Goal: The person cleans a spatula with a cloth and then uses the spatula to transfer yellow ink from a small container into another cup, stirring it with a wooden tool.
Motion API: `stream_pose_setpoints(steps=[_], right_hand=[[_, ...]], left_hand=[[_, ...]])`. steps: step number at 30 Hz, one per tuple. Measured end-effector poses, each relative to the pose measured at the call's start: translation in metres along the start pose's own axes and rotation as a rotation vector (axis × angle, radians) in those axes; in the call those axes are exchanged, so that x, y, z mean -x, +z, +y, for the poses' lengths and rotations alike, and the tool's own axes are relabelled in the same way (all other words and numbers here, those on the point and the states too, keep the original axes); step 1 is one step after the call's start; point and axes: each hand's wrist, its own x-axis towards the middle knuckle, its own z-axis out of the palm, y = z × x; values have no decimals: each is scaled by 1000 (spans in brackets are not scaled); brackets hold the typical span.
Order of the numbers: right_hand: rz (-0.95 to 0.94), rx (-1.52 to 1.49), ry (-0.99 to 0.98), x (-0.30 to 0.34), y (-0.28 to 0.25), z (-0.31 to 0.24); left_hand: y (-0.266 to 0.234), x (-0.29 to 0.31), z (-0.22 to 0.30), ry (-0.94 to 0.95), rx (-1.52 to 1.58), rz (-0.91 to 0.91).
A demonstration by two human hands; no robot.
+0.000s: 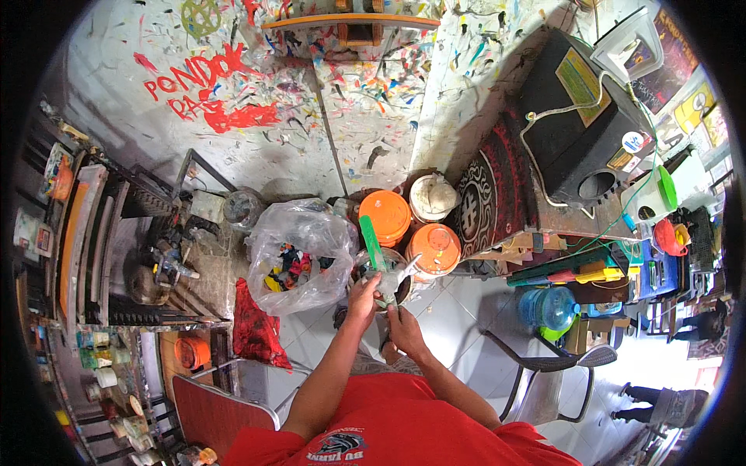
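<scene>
In front of my chest, my left hand (364,300) is closed on a pale grey, crumpled-looking thing (395,279) with a pointed end, whose kind I cannot make out. A flat green strip (371,239) stands up from above the left fingers. My right hand (406,332) is slightly lower and to the right, its fingers bent and pressed together at the lower end of the held thing. What is between those fingers is too small to name. Both hands are over an open bucket, partly hidden behind them. Left of it stands a clear plastic bag (307,221) with colourful scraps inside.
Orange lidded buckets (435,248) and a white bucket (429,206) stand beyond my hands. A black speaker box (583,124) sits at the right. Behind it are a metal chair (548,388) and a blue water jug (548,308). Cluttered shelves (93,241) line the left.
</scene>
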Motion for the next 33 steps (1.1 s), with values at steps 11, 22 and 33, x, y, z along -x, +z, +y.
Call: stream_pose_setpoints(steps=[11,22,33], right_hand=[[-9,-73,12,0,-7,-2],[-63,-13,-40,1,-12,-2],[-115,81,-134,0,-9,-5]], left_hand=[[10,18,12,-125,-249,-29],[11,22,7,-121,-192,112],[1,18,3,93,-218,98]])
